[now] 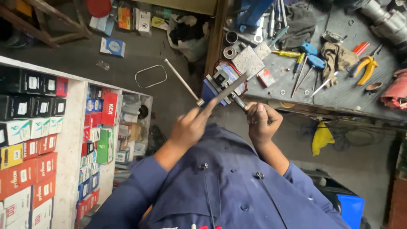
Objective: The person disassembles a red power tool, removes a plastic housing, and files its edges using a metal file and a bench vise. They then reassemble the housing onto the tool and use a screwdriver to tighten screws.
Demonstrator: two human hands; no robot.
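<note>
A small blue bench vise (218,82) is fixed at the edge of the workbench (339,95). A flat grey metal file (231,88) lies slanted across its jaws. My left hand (188,127) pinches the near end of the file with its fingertips. My right hand (263,121) is closed in a fist around a dark handle (238,102) just beside the vise. I cannot tell whether that handle belongs to the file. Both arms are in blue work-shirt sleeves.
The vise's long metal bar (182,81) sticks out to the left. Blue-handled screwdrivers (311,63), orange pliers (365,68), rags (337,57) and metal rings lie on the bench. Shelves of boxed parts (38,140) stand at left. A yellow cloth (322,138) lies on the floor.
</note>
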